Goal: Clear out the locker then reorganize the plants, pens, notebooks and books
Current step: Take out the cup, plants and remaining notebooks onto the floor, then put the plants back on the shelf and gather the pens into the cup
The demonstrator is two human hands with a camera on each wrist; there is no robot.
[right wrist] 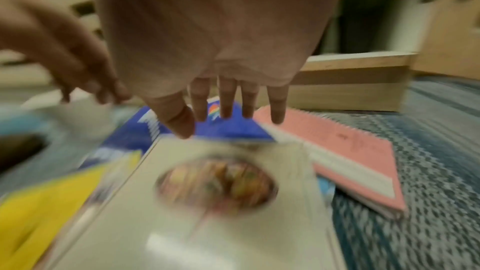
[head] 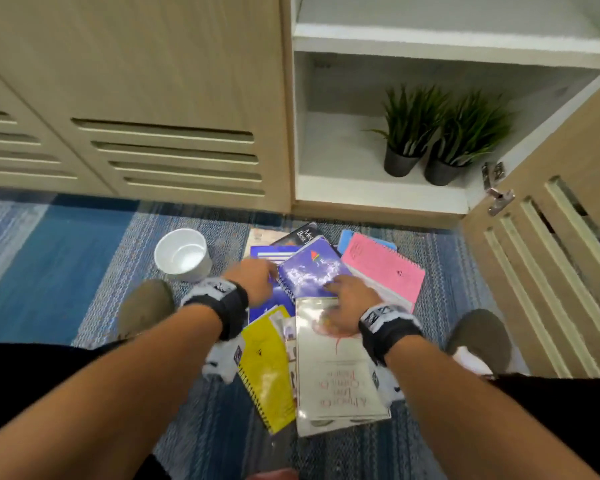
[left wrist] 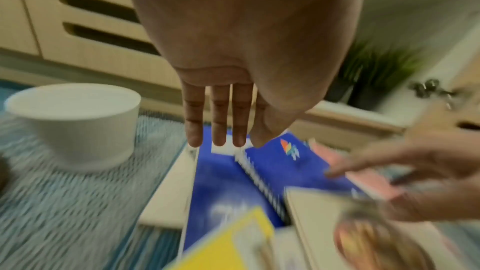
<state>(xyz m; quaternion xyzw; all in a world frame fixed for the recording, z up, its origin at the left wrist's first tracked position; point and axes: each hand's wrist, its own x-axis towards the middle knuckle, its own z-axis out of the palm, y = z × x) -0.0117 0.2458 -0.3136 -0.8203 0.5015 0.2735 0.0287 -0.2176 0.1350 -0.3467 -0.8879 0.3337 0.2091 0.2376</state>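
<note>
Books and notebooks lie in a loose pile on the blue carpet: a blue spiral notebook (head: 312, 275), a pink spiral notebook (head: 383, 268), a yellow spiral notebook (head: 265, 368) and a white book (head: 333, 368). My left hand (head: 255, 280) hovers with straight fingers (left wrist: 219, 122) over the left edge of the blue notebook (left wrist: 285, 163). My right hand (head: 343, 303) reaches with spread fingers (right wrist: 226, 98) over the blue notebook (right wrist: 228, 128) and the top of the white book (right wrist: 207, 202). Neither hand grips anything. Two potted plants (head: 440, 133) stand in the open locker's bottom compartment.
A white empty pot (head: 183, 254) stands on the carpet left of the pile. The locker door (head: 551, 237) hangs open at the right. Closed slatted cabinet doors (head: 174, 157) fill the left. My shoes (head: 146, 306) flank the pile.
</note>
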